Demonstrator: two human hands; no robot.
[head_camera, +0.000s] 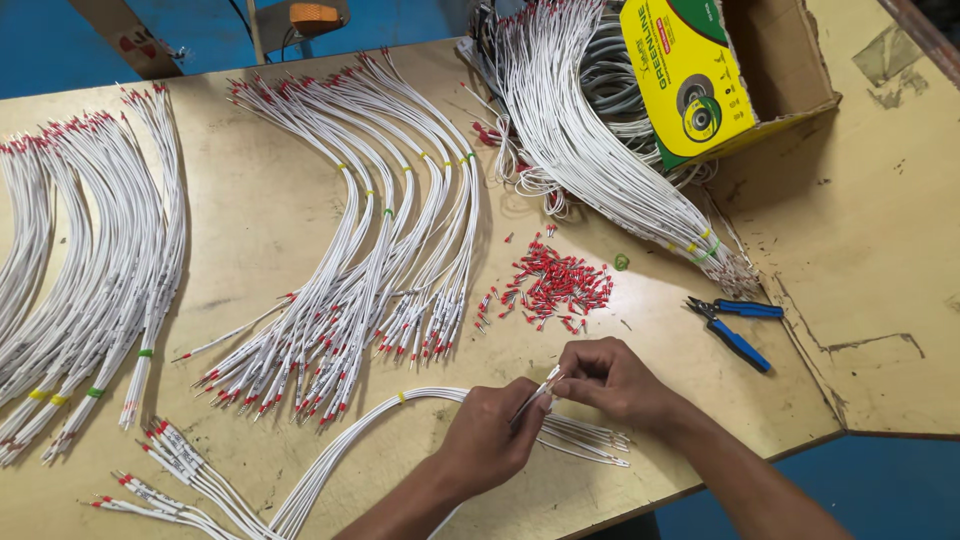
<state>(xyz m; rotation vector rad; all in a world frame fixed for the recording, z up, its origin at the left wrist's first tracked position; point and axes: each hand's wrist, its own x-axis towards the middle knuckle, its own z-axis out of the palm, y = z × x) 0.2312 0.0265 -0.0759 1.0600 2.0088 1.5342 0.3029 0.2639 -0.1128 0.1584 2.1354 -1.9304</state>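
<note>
Left hand (490, 432) pinches white wire (530, 400) at near table edge; right hand (612, 380) closes fingertips on its tip; many red-tipped bundles (370, 290) lie finished; loose red ferrules (552, 285) remain; near bundle (590, 440) seems untipped.

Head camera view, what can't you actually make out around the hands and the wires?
- Wire tip between the left hand and right hand: too small, covered by fingers; whether it carries a red ferrule is unclear.
- Cardboard box: interior in shadow, cut off by the top edge.
- Leftmost wire bundles: cut off by the left edge.
</note>
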